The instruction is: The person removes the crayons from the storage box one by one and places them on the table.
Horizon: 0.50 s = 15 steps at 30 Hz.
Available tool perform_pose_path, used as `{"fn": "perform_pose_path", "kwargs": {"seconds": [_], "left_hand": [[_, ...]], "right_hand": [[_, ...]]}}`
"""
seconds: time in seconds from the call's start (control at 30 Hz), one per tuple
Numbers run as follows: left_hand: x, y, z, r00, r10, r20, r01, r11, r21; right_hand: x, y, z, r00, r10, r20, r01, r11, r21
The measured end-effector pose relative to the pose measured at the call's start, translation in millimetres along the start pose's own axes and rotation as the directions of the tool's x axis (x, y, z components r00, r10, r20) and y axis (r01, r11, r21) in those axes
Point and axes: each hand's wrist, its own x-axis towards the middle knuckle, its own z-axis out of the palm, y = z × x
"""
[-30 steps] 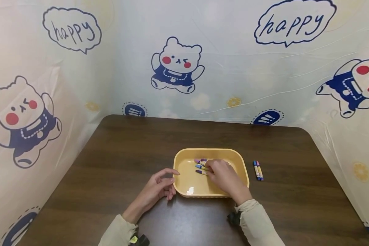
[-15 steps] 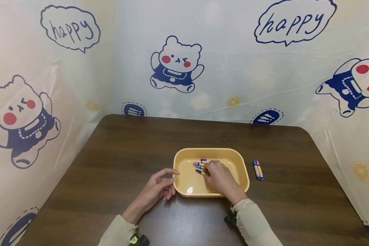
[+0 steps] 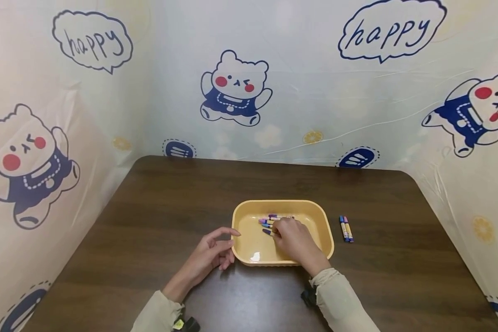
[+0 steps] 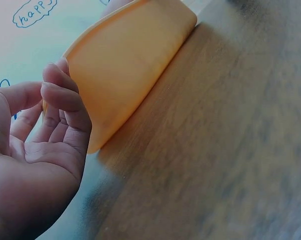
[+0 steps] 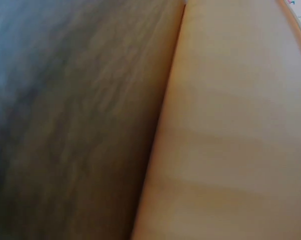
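A yellow plastic tray [image 3: 249,256] stands on the table with several small crayons [image 3: 264,222] in it, their coloured ends to the left. My right hand [image 3: 295,237] reaches down inside the tray with curled fingers, gripping at a dark-tipped crayon [image 3: 268,232] that sticks out to its left. The fingertips and the other ends of some crayons are hidden under it. At the tray's left end, my left hand [image 3: 209,253] holds the rim between thumb and fingers. The left wrist view shows that hand [image 4: 45,125] bent at the tray's outer wall [image 4: 125,65].
Two crayons [image 3: 346,229] lie side by side on the dark wooden table [image 3: 170,198], right of the tray. A printed curtain [image 3: 299,92] hangs behind the table and along both sides. The right wrist view shows only the tray's outer wall [image 5: 230,125] and blurred table.
My right hand has shifted slightly left and down inside the tray, and a few crayons there have slid left and lie closer together. My left hand has stayed at the rim.
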Motion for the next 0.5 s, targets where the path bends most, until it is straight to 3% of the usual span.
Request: {"fn": "perform_pose_path", "kwargs": {"seconds": [0.17, 0.5], "left_hand": [[-1.3, -0.7, 0.5, 1.000, -0.005, -0.013, 0.005, 1.000, 0.008], [-0.8, 0.4, 0.6, 1.000, 0.005, 0.000, -0.005, 1.000, 0.013]], "right_hand": [[-1.8, 0.7, -11.8, 1.000, 0.006, 0.006, -0.006, 1.000, 0.016], [-7.6, 15.0, -61.0, 0.994, 0.110, 0.006, -0.110, 0.991, 0.079]]}}
